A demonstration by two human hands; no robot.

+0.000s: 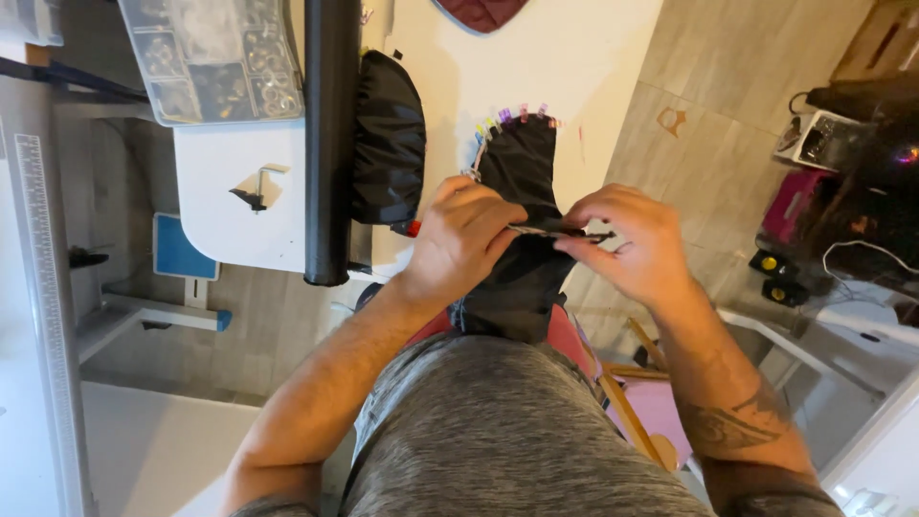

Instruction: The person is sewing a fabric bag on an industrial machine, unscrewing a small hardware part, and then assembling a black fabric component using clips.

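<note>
Grey shirt (507,431) lowest; both hands, left (459,239) and right (627,239), pinched shut on black fabric piece (522,172) edge.

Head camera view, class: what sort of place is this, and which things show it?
Probably a home sewing workshop: black fabric edged with coloured sewing clips, held in both hands, a roll of black material, and a compartment box of small metal fittings.

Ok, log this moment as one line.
left hand: pinching black fabric piece | right hand: pinching its edge | clips: far edge | white table
</note>
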